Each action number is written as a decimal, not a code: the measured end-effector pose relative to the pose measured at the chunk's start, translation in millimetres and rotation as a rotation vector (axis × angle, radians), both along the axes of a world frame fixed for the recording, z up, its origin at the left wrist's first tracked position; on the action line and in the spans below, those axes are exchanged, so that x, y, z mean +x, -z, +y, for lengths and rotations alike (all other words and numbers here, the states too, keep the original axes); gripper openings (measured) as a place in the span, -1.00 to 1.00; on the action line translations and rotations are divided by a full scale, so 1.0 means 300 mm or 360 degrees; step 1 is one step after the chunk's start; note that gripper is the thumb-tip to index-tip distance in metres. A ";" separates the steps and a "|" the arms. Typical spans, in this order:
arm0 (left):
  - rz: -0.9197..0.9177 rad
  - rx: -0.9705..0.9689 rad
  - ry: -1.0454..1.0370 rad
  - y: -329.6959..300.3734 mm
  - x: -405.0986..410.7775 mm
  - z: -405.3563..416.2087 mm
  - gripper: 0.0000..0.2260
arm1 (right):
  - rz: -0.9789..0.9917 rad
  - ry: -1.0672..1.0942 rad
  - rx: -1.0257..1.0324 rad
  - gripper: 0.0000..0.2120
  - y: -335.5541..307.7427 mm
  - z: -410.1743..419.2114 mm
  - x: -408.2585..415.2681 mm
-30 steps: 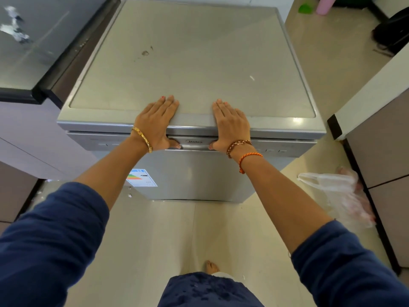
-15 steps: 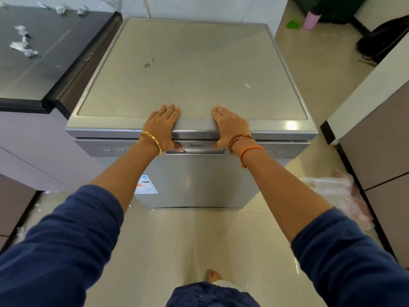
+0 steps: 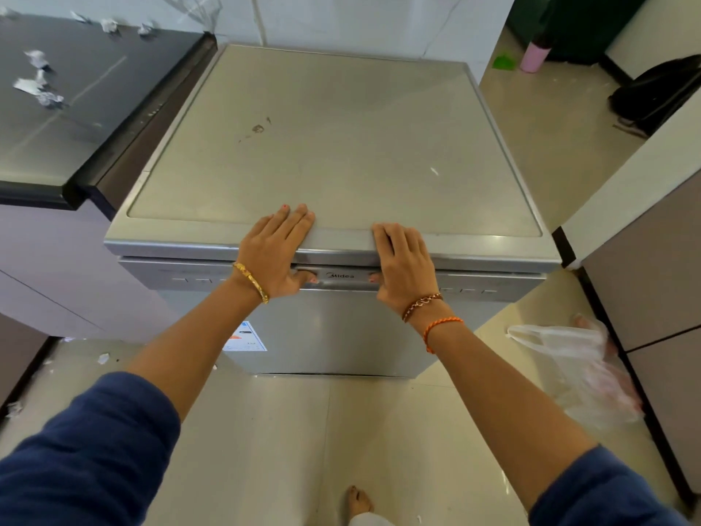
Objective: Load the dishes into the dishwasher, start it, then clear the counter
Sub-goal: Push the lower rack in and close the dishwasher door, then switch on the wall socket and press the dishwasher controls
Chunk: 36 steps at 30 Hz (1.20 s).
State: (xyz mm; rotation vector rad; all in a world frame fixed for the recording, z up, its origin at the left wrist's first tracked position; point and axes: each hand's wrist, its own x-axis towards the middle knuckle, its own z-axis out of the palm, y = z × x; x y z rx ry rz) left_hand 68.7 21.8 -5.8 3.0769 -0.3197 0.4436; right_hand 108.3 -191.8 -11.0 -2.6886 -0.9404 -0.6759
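A silver Midea dishwasher fills the centre of the frame, door closed, its top faintly stained. The left hand and right hand lie flat-fingered over its front edge, thumbs tucked under against the door handle. A clear plastic bag lies on the floor at lower right, contents unclear.

Tiled floor, silver dishwasher standing on it, plastic bag lying beside it

dishwasher: silver-grey
counter: glossy black
sleeves: navy blue
bracelet: gold
wrist thread: orange
bottle: pink
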 end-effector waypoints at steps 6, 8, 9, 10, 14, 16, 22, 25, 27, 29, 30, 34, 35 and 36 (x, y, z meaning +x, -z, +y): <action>-0.0183 0.0097 0.0083 0.028 0.009 0.015 -0.31 | -0.0078 -0.0042 0.0000 -0.29 0.023 -0.009 0.018; -0.0242 0.0070 0.0068 0.038 0.010 0.014 -0.35 | -0.0111 -0.0026 0.0004 -0.30 0.027 -0.008 0.023; -0.0223 0.0049 0.0057 0.036 0.009 0.013 -0.36 | -0.0124 -0.0014 0.0011 -0.31 0.028 -0.006 0.026; -0.0164 0.0034 0.0045 0.026 0.006 0.009 -0.37 | -0.0124 0.0003 0.0015 -0.32 0.022 -0.004 0.025; 0.0066 -0.0161 -0.0111 -0.014 -0.010 -0.028 -0.34 | 0.0109 0.0141 0.0039 -0.34 -0.034 0.021 -0.001; 0.0189 -0.0252 -0.0256 -0.047 -0.020 -0.055 -0.24 | 0.0303 0.0257 -0.0034 -0.45 -0.105 0.047 -0.018; 0.0494 -0.0206 -0.0318 -0.127 0.004 -0.054 -0.25 | 0.0665 0.0333 -0.0288 -0.65 -0.198 0.058 0.002; 0.0460 -0.0200 -0.0318 -0.134 -0.003 -0.048 -0.29 | 0.0680 0.0340 -0.0367 -0.64 -0.218 0.063 0.013; 0.0323 -0.0219 -0.0343 -0.119 -0.007 -0.030 -0.38 | 0.0705 0.0327 -0.0505 -0.60 -0.245 0.082 0.046; 0.0073 -0.0226 -0.0212 -0.120 -0.022 -0.031 -0.54 | 0.0836 0.0318 -0.0534 -0.55 -0.290 0.067 0.076; -0.0045 -0.0256 -0.0108 -0.106 -0.030 -0.019 -0.60 | 0.0933 0.0281 -0.0511 -0.57 -0.307 0.070 0.097; -0.0240 -0.0190 0.0380 -0.085 0.004 0.082 -0.56 | 0.1616 -0.0087 -0.0006 -0.74 -0.359 0.105 0.185; -0.0253 -0.0145 0.0483 -0.098 0.031 0.120 -0.53 | 0.1705 -0.0131 0.0160 -0.74 -0.372 0.135 0.211; -0.0299 -0.0113 0.0561 -0.116 0.061 0.157 -0.50 | 0.1682 -0.0143 0.0285 -0.75 -0.381 0.171 0.245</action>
